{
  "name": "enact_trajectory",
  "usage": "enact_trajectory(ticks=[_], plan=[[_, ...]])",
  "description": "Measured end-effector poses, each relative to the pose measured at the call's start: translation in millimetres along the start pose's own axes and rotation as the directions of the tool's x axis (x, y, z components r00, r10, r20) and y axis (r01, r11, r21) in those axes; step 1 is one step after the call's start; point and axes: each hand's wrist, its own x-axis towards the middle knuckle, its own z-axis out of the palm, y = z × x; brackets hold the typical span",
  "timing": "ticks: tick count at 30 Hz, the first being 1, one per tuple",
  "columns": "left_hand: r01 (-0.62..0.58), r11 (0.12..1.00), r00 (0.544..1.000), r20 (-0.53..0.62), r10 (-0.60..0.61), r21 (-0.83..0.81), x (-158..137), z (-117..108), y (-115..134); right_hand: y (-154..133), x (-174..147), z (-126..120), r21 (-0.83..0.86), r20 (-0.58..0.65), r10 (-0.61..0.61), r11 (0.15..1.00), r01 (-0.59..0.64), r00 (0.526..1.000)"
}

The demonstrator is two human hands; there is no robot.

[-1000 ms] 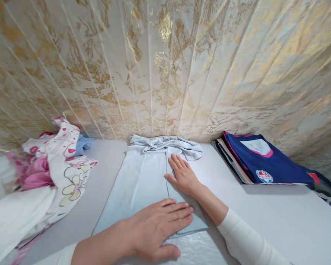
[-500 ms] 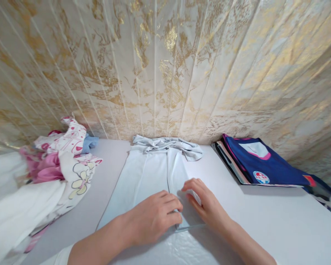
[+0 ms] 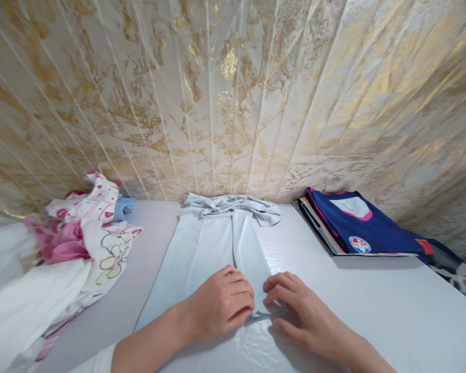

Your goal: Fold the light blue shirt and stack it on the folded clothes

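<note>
The pale shirt (image 3: 182, 254) lay flat under and beyond the fingers of both hands, its near edge at the fingertips and its far end bunched up well ahead of them. The left hand (image 3: 220, 301) rested on the shirt near that edge, its fingers curled and close together; its thumb was hidden, so whether they pinched the cloth could not be told. Just to the right of those fingers, the right hand (image 3: 301, 311) was at the near corner, its bent fingers on or just above the cloth and its thumb apart from them. A loose heap of clothes (image 3: 42, 285) sat well to the left of the left fingers. Beyond the right fingers, off to the right, was a stack of folded clothes (image 3: 373, 225), a blue top uppermost. The white table (image 3: 373, 316) stretched beneath everything.
</note>
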Motion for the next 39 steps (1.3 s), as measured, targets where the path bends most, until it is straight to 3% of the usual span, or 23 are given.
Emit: enact_trajectory(ticks=[3, 9, 13, 17, 22, 26, 29, 33, 36, 39], plan=[[0.032, 0.995, 0.999, -0.024, -0.034, -0.099, -1, 1, -1, 3, -1, 3, -0.018, -0.019, -0.007, 1.0, 0.006, 1.0], [0.036, 0.997, 0.993, 0.11, -0.029, -0.065, -3, 0, 3, 11, -2, 8, -0.029, -0.062, -0.086, 0.996, 0.084, 0.994], [0.062, 0.998, 0.981, 0.185, -0.058, -0.017, -7, -19, 5, 4, -6, 0, -0.049, -0.005, -0.121, 0.991, 0.121, 0.993], [0.15, 0.983, 0.949, 0.262, -0.174, 0.106, -22, -42, -5, 1, 3, -5, -0.095, 0.002, -0.101, 0.99, 0.101, 0.995], [0.193, 0.965, 0.921, 0.307, -0.241, 0.179, -39, -42, -23, 16, 40, 19, -0.244, -0.046, -0.065, 0.969, 0.052, 0.997], [0.193, 0.964, 0.928, 0.284, -0.24, 0.184, -41, -34, -13, 22, 49, 45, -0.37, -0.022, -0.041, 0.928, 0.03, 0.999], [0.178, 0.964, 0.937, 0.264, -0.227, 0.198, -41, -33, 9, 21, 30, 57, -0.453, -0.029, -0.051, 0.891, 0.033, 0.998], [0.098, 0.956, 0.946, 0.271, -0.176, 0.278, -48, -25, 43, 23, -11, 71, -0.577, -0.049, -0.178, 0.808, 0.117, 0.983], [-0.015, 0.922, 0.963, 0.253, -0.091, 0.387, -61, -6, 63, 28, -43, 86, -0.668, -0.104, -0.278, 0.731, 0.14, 0.955], [-0.091, 0.866, 0.985, 0.175, 0.004, 0.492, -78, 18, 82, 29, -77, 103, -0.699, -0.163, -0.285, 0.709, 0.094, 0.944]])
